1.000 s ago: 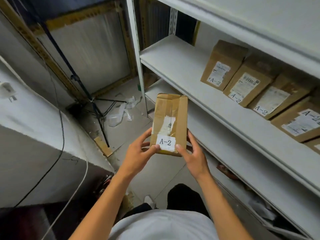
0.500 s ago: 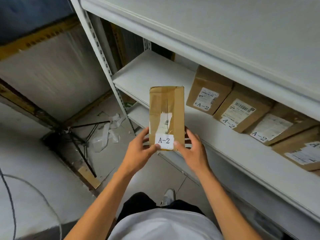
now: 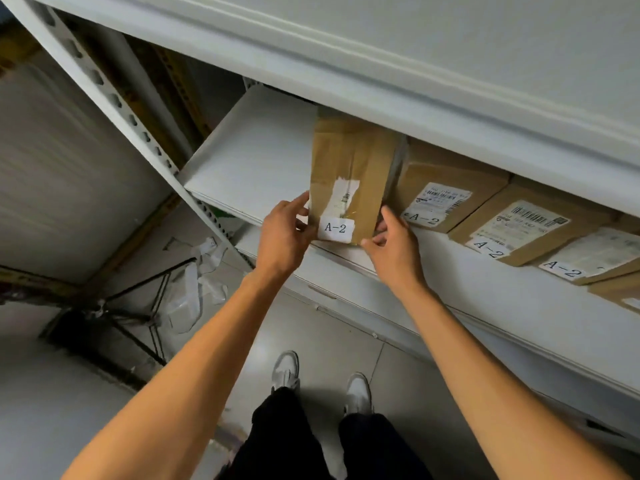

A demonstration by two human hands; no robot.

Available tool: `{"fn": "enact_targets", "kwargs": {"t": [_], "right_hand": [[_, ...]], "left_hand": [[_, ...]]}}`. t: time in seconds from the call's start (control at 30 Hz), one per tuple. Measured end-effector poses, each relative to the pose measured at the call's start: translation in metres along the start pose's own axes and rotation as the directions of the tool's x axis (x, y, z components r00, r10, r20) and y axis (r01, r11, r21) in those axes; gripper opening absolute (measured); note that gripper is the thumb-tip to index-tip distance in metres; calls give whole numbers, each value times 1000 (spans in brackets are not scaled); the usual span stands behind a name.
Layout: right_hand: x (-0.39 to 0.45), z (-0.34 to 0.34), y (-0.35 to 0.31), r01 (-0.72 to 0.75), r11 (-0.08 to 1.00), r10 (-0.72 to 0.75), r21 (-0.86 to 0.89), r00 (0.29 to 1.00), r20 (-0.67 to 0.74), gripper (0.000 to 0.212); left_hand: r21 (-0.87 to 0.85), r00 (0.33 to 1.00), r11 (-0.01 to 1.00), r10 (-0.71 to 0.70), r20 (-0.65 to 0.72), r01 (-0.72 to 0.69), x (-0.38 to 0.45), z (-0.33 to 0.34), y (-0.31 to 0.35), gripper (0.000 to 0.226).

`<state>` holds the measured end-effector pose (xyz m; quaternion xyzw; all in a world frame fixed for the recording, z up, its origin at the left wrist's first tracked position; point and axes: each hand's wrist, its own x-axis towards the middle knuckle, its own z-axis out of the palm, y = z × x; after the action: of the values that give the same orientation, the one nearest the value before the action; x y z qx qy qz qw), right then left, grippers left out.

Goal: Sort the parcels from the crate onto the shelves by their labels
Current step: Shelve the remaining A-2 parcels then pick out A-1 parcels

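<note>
A brown cardboard parcel with a white "A-2" label stands at the front edge of the white middle shelf. My left hand grips its lower left side and my right hand grips its lower right corner. Its far end reaches in under the shelf above. Just right of it, a row of brown parcels marked "A-2" leans on the same shelf. The crate is out of view.
The upper shelf board hangs low over the parcels. A perforated white upright stands at the left. Below lie a lower shelf, a black tripod and plastic scraps on the floor by my shoes.
I stepped closer to the rack and both hands carried the parcel forward and up, from in front of the shelf onto its front edge beside the other A-2 parcels.
</note>
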<state>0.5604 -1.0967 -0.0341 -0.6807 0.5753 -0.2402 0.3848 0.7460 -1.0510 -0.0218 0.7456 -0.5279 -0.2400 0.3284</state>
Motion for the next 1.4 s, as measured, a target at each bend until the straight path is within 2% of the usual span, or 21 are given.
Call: {"fn": "enact_targets", "kwargs": {"t": [0.07,0.2,0.37,0.53,0.73,0.93,1.07,1.2,1.3,1.4], "right_hand": [[12,10,-2,-20,999,20,34,999,-28,43],[28,31,-4,-74,988,82,138,995,-52,67],[34,51,-2,-151,959,185,239,975,-123,60],[31,64,-6,-126,943,205,308,948,-241,64],[34,64,-3,-184,936,255,301,943,-216,79],[32,67,-1,-252,933,302,256,937,-179,85],[18,61,-6,-291,942,315,170,938,-142,76],[0,42,-8,-323,927,322,-188,946,-35,61],[-18,25,-3,-303,873,350,-381,935,58,62],[-41,5,4,-289,830,358,-477,932,59,60]], "left_hand": [[-29,999,999,15,31,-14,21,1,-11,54],[-106,991,990,100,86,-91,54,1,-25,57],[-155,960,977,176,219,-144,75,4,-34,66],[-202,941,970,188,281,-134,85,7,-36,57],[-139,934,980,182,307,-145,100,11,-36,66],[-178,912,972,206,354,-150,98,18,-37,67],[-151,889,981,174,423,-120,79,8,-35,78],[73,875,991,65,481,-114,50,0,-40,83],[206,830,948,93,549,-242,34,-1,-38,75],[291,763,876,125,635,-385,26,5,-24,68]]}}
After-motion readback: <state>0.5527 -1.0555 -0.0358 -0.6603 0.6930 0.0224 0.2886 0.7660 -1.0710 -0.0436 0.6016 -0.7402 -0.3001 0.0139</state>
